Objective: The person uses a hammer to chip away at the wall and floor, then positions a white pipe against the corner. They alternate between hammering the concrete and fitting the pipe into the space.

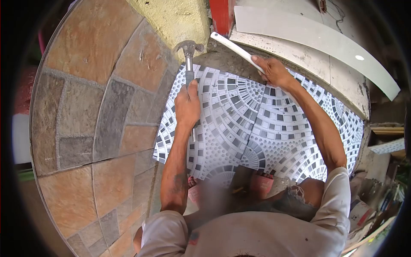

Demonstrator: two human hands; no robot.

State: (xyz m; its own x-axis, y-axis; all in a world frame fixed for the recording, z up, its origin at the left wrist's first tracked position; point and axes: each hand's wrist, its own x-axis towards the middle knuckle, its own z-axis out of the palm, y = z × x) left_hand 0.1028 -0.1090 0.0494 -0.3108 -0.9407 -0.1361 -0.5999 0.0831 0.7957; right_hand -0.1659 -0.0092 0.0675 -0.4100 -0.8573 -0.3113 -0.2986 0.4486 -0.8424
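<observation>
My left hand (187, 105) is wrapped round the grip of a claw hammer (189, 60). The hammer's metal head lies over the foot of the yellow wall, past the edge of the patterned tiles. In my right hand (275, 73) is a white stick (233, 48) with a small hole near its far end; its lower end is hidden in the fingers. Below both hands spread grey and white mosaic-patterned tiles (222, 128), with a dark seam running between two of them.
Brown stone-look tiles (85, 120) rise on the left. A rough yellow pillar (175, 21) and a red post (221, 17) stand at the far side. A curved white strip (308, 38) lies along the ledge (308, 64). My feet in pink slippers (261, 185) are at the tiles' near edge.
</observation>
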